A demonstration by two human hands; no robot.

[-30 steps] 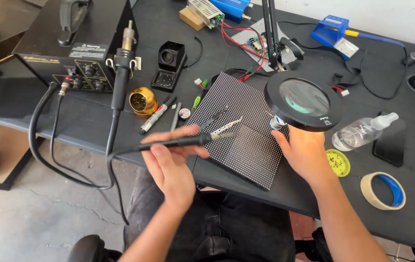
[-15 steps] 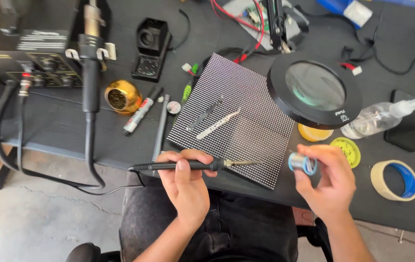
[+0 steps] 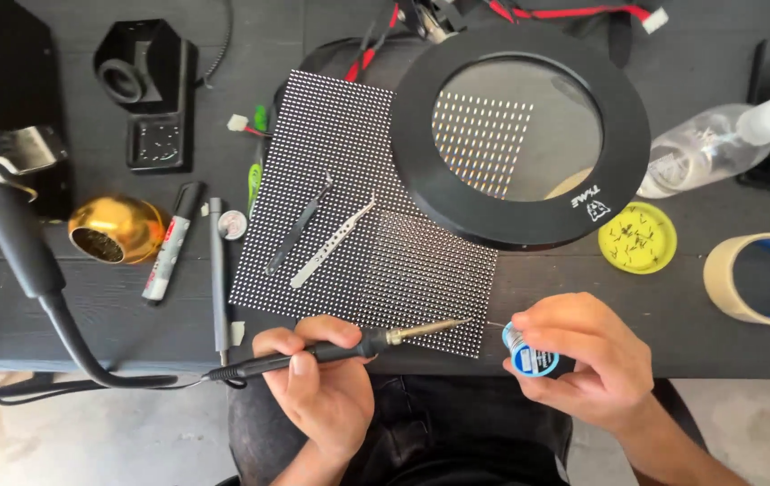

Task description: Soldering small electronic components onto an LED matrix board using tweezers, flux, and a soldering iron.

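— While scanning the tabletop [image 3: 673, 315] for containers: what holds what?
— Brass-coloured cup [image 3: 115, 229] at left, lying on its side, dark filling inside. Yellow dish [image 3: 637, 238] right of the black ring magnifier [image 3: 520, 135], dark specks in it. Clear bottle [image 3: 705, 148] on its side beyond. Tape roll [image 3: 760, 277] far right.
— And the soldering iron [image 3: 340, 346]?
— Gripped in the left hand [image 3: 326, 387], fingers wrapped round the handle. Long axis nearly level, tip pointing right and slightly up, over the near edge of the dotted LED panel [image 3: 358, 216].
— Right hand [image 3: 583, 355]?
— Closed around a small blue solder spool [image 3: 529, 353], just right of the tip. Two tweezers [image 3: 331, 243] lying on the panel.
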